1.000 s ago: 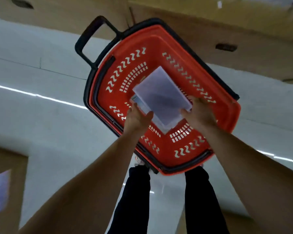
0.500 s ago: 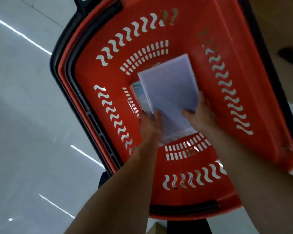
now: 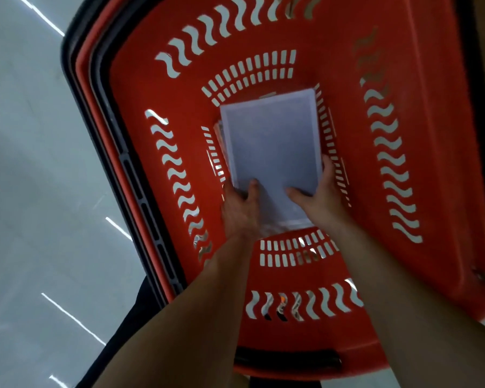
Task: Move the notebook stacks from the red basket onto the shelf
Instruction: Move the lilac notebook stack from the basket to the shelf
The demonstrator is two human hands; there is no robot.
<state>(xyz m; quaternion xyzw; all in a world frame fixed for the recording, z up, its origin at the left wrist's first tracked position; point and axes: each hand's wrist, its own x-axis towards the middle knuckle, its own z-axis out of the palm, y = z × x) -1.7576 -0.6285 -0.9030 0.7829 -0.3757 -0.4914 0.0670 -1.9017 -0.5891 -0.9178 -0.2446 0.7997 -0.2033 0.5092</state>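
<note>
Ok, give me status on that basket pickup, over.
Holding: left grip and right grip clasp the notebook stack at its near end. Stack low inside red basket, not yet out. Nothing above it.

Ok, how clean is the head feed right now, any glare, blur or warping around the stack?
Head view: dim and slightly soft overall; wide-angle warp bows the basket walls; bright glare streaks cross the floor at left; the stack reads pale and hazy, with glints on crinkled wrap at its near end; the left hand and right hand are soft-edged but readable.
</note>
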